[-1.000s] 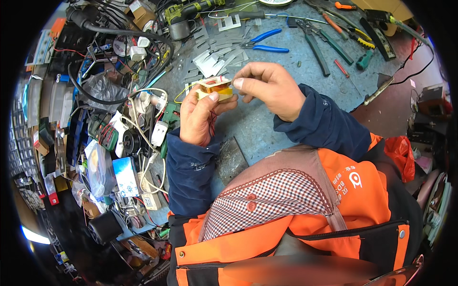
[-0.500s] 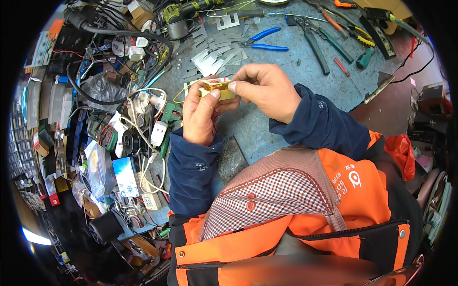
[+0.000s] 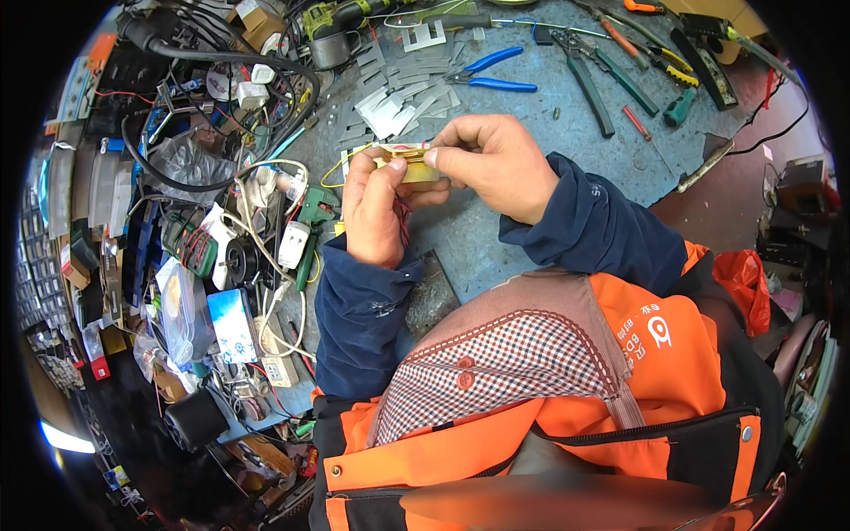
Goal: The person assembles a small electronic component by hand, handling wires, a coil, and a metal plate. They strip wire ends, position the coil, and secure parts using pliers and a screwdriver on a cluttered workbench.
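The room, as I see it from beside the worker: a reddish floor (image 3: 686,208) at the right; a worn blue-grey bench (image 3: 482,261) filling the centre, its left side crowded with cables, plastic and boxed parts; a thick black cable (image 3: 221,57) arching over that clutter; a loose spread of flat grey metal plates (image 3: 387,115) beyond the hands.

The hands: the left hand (image 3: 372,208) has its grip closed on a yellow-wrapped coil (image 3: 422,170), held above the bench just nearer than the plates; the right hand (image 3: 498,168), a second ago just off the coil's right end, now has thumb and fingertips against it; whether this grip pinches or merely presses, I cannot tell; the work, I judge, has passed from one-handed holding to two-handed handling of that end.

Smaller items: blue-handled pliers (image 3: 502,86), lying near the plates; a red-handled screwdriver (image 3: 636,122), farther right; thin dark red wires (image 3: 404,226), beside the left palm.
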Demonstrator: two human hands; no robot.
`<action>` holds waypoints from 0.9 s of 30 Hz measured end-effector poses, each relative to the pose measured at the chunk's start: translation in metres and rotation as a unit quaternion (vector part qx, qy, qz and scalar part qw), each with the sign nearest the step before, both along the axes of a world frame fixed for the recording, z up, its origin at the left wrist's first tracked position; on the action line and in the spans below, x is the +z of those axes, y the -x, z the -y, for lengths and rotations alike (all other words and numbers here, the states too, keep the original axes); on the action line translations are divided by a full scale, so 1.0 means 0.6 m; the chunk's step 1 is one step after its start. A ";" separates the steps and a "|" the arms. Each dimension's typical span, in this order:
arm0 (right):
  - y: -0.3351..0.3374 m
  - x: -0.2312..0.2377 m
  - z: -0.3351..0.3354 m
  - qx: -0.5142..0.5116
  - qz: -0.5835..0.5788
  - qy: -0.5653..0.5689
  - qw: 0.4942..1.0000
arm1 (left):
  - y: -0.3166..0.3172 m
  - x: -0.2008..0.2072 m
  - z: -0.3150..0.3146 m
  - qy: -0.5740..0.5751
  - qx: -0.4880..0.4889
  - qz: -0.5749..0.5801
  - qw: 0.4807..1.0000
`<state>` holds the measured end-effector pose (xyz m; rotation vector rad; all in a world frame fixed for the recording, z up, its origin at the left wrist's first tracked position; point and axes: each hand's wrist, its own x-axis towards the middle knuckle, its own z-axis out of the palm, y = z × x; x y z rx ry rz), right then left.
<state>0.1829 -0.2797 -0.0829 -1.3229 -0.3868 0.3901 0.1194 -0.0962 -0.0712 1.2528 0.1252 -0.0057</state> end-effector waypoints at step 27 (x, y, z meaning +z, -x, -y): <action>-0.015 -0.012 0.009 -0.098 0.165 0.106 0.976 | 0.004 -0.007 0.018 -0.034 0.046 0.034 0.998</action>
